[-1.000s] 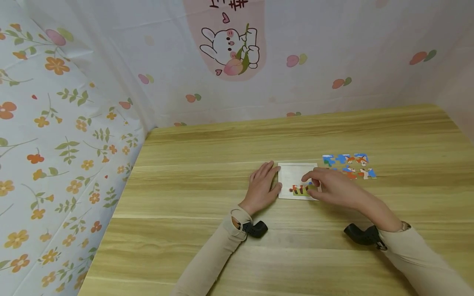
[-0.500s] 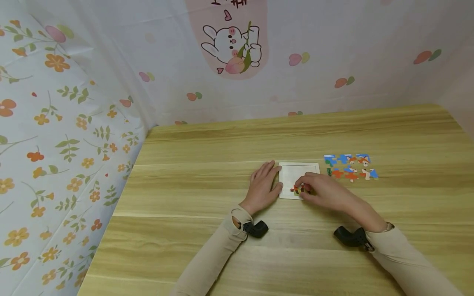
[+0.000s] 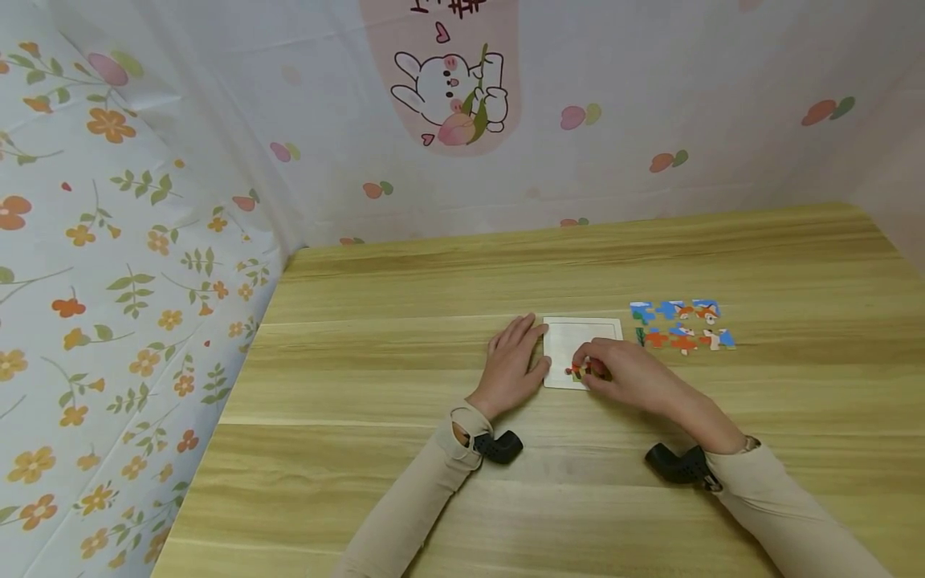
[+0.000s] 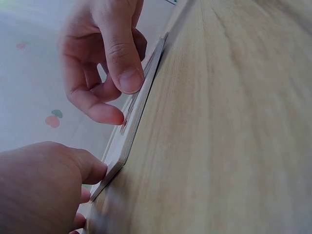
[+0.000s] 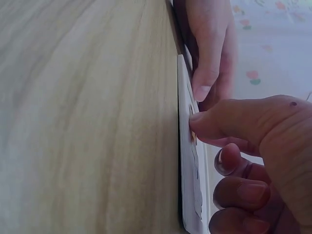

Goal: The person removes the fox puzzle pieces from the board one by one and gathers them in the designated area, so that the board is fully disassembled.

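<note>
A white puzzle tray [image 3: 574, 333] lies flat on the table. My left hand [image 3: 511, 365] steadies its left edge, fingers stretched along the side and thumb at the near left; the left wrist view shows that thumb [image 4: 92, 168] against the tray's corner. Over the lower part of the tray, my right hand [image 3: 629, 373] has thumb and index finger at a striped puzzle piece [image 3: 576, 372] in red, yellow and dark tones, pinching it close on the tray surface. In the right wrist view its thumb [image 5: 204, 124] presses at the pieces, while the other fingers curl. The hand hides the tray's lower right.
Several loose puzzle pieces [image 3: 682, 341] with a fox picture lie in two rows right of the tray, on the wooden table [image 3: 405, 321]. A patterned cloth [image 3: 289, 160] hangs behind the table and on the left.
My right hand has moved left and down across the tray, its fingers closing on the striped pieces; over the last half second it barely shifts. The left hand stays at the tray edge.
</note>
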`<action>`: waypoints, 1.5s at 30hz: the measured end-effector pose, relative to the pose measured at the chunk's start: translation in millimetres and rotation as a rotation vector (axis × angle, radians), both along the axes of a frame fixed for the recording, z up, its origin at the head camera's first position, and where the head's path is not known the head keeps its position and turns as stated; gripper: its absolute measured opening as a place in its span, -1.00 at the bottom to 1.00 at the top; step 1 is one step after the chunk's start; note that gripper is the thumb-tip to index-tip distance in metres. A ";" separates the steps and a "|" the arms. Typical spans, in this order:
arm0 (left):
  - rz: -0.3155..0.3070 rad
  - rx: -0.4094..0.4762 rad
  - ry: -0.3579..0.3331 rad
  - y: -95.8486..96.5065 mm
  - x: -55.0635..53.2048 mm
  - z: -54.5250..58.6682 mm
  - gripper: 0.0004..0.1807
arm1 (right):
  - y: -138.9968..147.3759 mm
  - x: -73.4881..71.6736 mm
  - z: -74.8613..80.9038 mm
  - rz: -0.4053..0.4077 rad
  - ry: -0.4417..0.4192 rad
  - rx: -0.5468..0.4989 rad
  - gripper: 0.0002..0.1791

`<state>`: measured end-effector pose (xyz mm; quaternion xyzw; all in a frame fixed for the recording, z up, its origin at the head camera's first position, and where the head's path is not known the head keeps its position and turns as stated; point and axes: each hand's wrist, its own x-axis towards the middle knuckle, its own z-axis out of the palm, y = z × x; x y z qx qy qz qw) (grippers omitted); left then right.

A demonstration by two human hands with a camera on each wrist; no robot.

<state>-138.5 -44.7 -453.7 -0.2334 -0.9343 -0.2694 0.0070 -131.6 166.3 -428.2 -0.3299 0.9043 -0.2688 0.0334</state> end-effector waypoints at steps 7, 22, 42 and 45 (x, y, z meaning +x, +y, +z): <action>0.005 -0.007 -0.003 0.3 0.0 -0.5 -0.47 | -2.1 1.3 -0.9 0.003 0.053 -0.024 -0.86; 0.005 -0.001 -0.023 -0.3 0.5 -0.6 -0.47 | 8.4 -1.1 5.0 -0.041 0.017 -0.042 -0.85; -0.003 -0.002 -0.011 -1.4 -0.5 -1.5 -0.46 | 14.8 -2.7 2.5 -0.028 -0.088 -0.035 -0.84; -0.002 -0.004 -0.012 -1.6 -0.5 -1.3 -0.46 | 14.0 -3.6 0.8 -0.035 -0.085 -0.029 -0.86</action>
